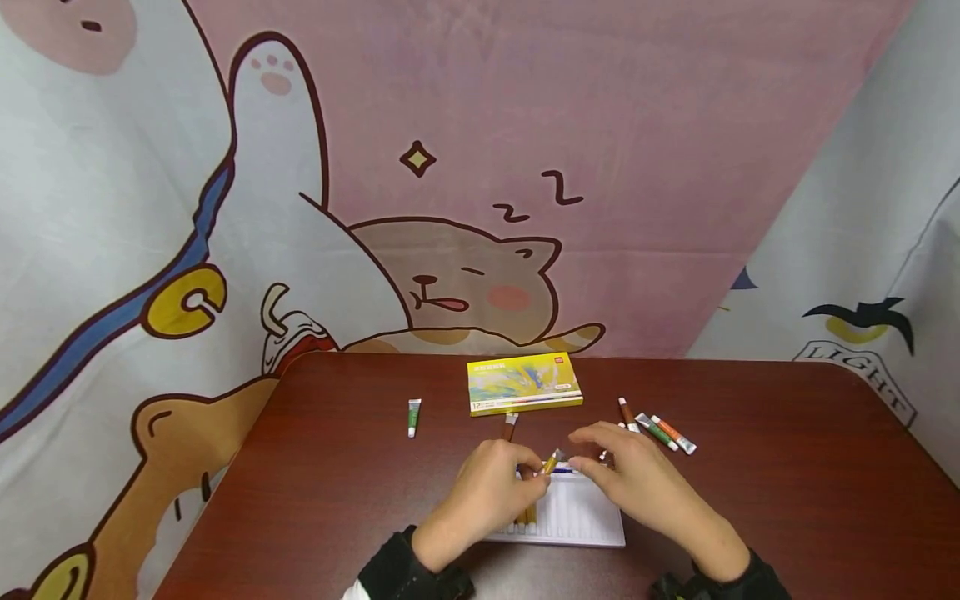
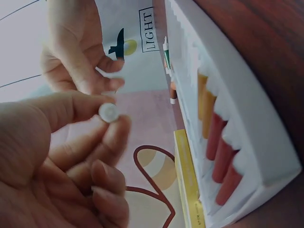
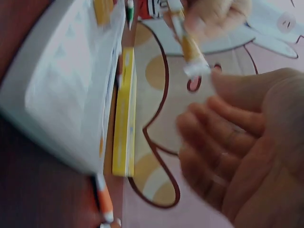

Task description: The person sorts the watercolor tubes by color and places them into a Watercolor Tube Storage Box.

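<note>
Between thumb and fingertips, my left hand (image 1: 491, 483) pinches a yellow paint tube (image 1: 552, 461) above the tray. Its round white cap (image 2: 109, 112) faces the left wrist camera, while the crimped end points toward my right hand (image 1: 637, 475). That hand has loosely bent fingers, its thumb tip close by the crimped end in the right wrist view. Below both hands lies a white ridged tray (image 1: 585, 512). Inside it, red tubes (image 2: 223, 164) and ochre-yellow tubes (image 2: 207, 114) lie side by side at the left part, partly covered by my left hand in the head view.
A yellow paint box (image 1: 525, 383) lies behind the tray, with a brush (image 1: 510, 427) in front of it. One green tube (image 1: 414, 418) is alone at left. Right of the tray are a brown tube (image 1: 627, 413), another green tube (image 1: 657, 432) and an orange tube (image 1: 675, 435).
</note>
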Available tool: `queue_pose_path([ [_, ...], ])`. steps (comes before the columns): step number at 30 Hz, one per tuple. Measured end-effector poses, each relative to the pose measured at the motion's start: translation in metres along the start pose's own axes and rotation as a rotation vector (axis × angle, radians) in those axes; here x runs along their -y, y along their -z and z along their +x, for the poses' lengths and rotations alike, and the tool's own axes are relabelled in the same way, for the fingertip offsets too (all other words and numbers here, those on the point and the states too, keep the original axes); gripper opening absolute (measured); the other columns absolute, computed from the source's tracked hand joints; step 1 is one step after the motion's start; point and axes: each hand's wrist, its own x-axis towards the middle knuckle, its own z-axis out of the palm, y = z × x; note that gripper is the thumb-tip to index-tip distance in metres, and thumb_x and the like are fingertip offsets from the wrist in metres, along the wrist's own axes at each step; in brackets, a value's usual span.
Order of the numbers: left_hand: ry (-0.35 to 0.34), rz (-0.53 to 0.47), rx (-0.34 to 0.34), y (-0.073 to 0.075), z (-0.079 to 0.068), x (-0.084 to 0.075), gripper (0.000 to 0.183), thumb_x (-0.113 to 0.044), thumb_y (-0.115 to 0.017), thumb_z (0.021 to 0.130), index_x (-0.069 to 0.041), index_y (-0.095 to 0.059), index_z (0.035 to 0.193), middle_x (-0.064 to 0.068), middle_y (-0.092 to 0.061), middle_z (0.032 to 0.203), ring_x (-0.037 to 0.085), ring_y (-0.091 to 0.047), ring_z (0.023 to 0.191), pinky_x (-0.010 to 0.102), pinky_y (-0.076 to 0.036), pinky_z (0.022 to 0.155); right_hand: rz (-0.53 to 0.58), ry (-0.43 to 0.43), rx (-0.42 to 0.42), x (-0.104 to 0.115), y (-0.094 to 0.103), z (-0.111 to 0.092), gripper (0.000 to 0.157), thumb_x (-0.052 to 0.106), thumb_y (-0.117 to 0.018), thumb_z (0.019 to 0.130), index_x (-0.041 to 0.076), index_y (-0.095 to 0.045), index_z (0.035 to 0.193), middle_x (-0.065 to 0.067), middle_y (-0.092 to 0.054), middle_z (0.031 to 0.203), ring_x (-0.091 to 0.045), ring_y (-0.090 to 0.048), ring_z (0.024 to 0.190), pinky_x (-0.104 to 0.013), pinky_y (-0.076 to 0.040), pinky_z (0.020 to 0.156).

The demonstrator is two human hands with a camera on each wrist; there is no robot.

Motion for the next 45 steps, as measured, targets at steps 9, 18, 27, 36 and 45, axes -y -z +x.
queue_pose_path([
  [9,0.178,-0.019,0.015,-0.009,-0.005,0.005,0.028,-0.01,-0.07,0.066,-0.02,-0.057,0.043,-0.015,-0.042,0.044,0.005,-0.036,0.043,0.019,-0.026,0.036,-0.181,-0.256,0.208,-0.027,0.006,-0.007,0.029,0.029,-0.071,0.082,0.025,-0.057,0.056,0.015,-0.041,0.048,-0.005,-0.036,0.045,-0.027,-0.031,0.043],
  [18,0.264,0.022,0.044,-0.017,-0.011,0.003,0.037,-0.009,-0.067,0.06,-0.021,-0.044,0.034,-0.015,-0.03,0.038,0.006,-0.028,0.041,0.021,-0.02,0.035,-0.199,-0.367,0.29,-0.033,-0.001,-0.01,0.044,0.032,-0.072,0.08,0.022,-0.047,0.045,0.012,-0.03,0.044,-0.006,-0.03,0.041,-0.026,-0.022,0.042],
  [27,0.29,0.093,0.056,-0.028,-0.008,0.002,0.044,-0.015,-0.065,0.062,-0.021,-0.03,0.036,-0.014,-0.019,0.04,0.005,-0.023,0.037,0.023,-0.017,0.033,-0.208,-0.371,0.284,-0.035,-0.002,-0.011,0.043,0.033,-0.072,0.079,0.023,-0.048,0.046,0.013,-0.032,0.044,-0.006,-0.032,0.042,-0.026,-0.022,0.042],
  [36,0.258,0.144,0.066,-0.03,-0.009,0.003,0.042,-0.019,-0.063,0.061,-0.024,-0.029,0.035,-0.015,-0.019,0.038,0.006,-0.024,0.038,0.027,-0.017,0.034,-0.192,-0.38,0.293,-0.037,-0.003,-0.01,0.044,0.034,-0.072,0.08,0.022,-0.047,0.045,0.012,-0.03,0.044,-0.006,-0.029,0.041,-0.026,-0.02,0.041],
  [45,0.216,0.145,0.08,-0.029,-0.009,0.005,0.045,-0.019,-0.064,0.066,-0.024,-0.028,0.038,-0.016,-0.019,0.039,0.004,-0.024,0.039,0.025,-0.014,0.035,-0.197,-0.374,0.29,-0.038,-0.004,-0.01,0.043,0.034,-0.072,0.08,0.022,-0.048,0.046,0.013,-0.031,0.045,-0.006,-0.031,0.042,-0.026,-0.021,0.042],
])
